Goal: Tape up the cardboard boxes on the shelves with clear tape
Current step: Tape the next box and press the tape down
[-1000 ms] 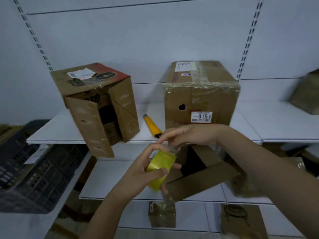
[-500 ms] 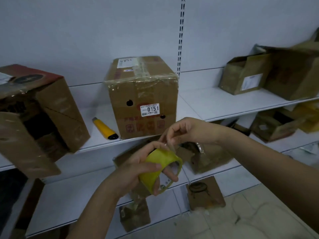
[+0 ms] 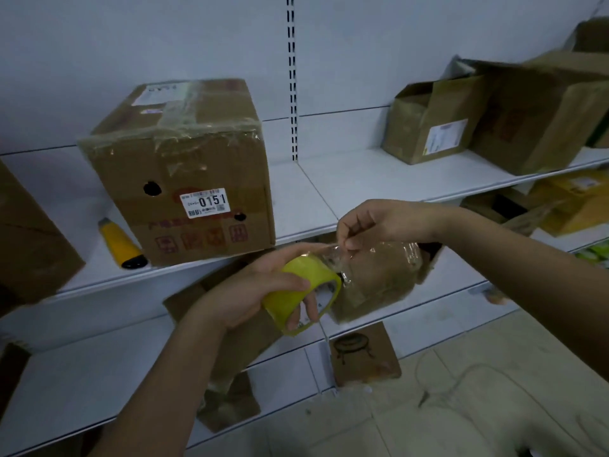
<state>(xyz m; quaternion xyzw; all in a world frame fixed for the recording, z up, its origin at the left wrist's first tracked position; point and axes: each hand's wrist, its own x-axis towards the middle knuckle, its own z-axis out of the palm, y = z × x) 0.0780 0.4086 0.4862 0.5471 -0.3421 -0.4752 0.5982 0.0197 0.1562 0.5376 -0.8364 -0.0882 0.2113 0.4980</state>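
Gripping tape roll (image 3: 298, 293) in left hand (image 3: 260, 285), right hand (image 3: 379, 225) pinching tape end (image 3: 333, 253), box (image 3: 184, 173) labelled 0151

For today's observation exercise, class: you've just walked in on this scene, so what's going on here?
A person stands at white shelves holding cardboard boxes. The left hand grips a yellow-green roll of tape, while the right hand pinches the crinkled clear tape end pulled off it. The box labelled 0151 already has tape over its top; an open box sits further right. A yellow utility knife lies beside the taped box.
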